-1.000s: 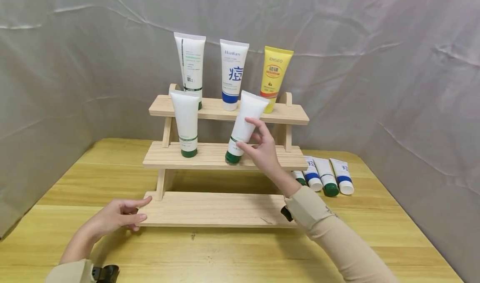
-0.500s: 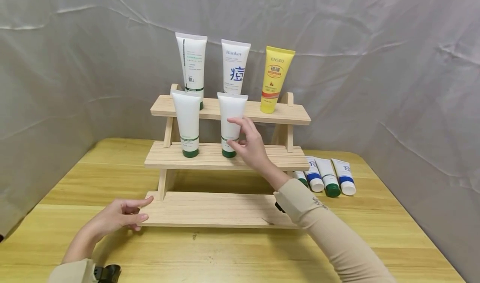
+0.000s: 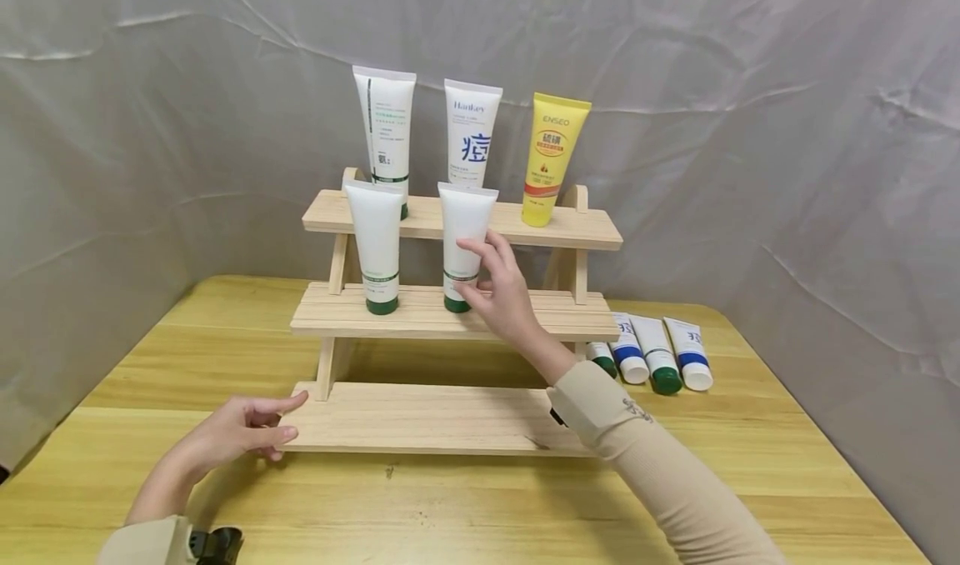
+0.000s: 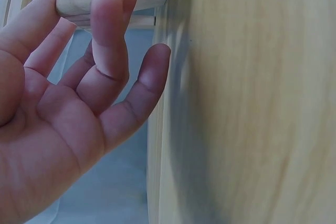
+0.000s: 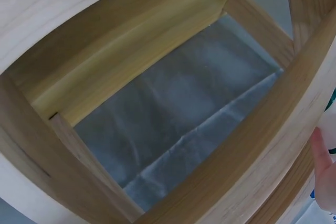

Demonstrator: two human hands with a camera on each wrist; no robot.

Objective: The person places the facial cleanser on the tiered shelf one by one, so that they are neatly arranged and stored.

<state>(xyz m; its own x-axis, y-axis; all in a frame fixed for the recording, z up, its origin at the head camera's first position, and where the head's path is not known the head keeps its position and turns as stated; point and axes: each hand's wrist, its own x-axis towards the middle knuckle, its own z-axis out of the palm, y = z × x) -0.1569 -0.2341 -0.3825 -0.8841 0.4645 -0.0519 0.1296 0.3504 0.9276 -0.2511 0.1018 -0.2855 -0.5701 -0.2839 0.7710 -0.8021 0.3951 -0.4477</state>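
My right hand (image 3: 501, 290) pinches a white squeeze tube with a green cap (image 3: 465, 211) between thumb and fingers. The tube stands cap-down on the middle tier of a wooden display rack (image 3: 427, 419). Left of it on that tier stands a matching white tube (image 3: 377, 236). My left hand (image 3: 228, 436) holds the left end of the rack's bottom board, thumb at the front and index finger at the back. In the left wrist view its other fingers (image 4: 109, 40) curl loosely beside the board end. The right wrist view catches only a finger (image 5: 321, 161) and a sliver of tube.
On the top tier stand a white tube with a green cap (image 3: 390, 127), a white-and-blue tube (image 3: 468, 132) and a yellow tube (image 3: 553, 152). Several tubes (image 3: 652, 348) lie on the wooden table (image 3: 420, 515) right of the rack. Grey cloth (image 3: 712, 173) hangs behind.
The right hand has moved left along the middle tier, and its tube has gone from tilted to upright. The left hand has stayed at the board end.
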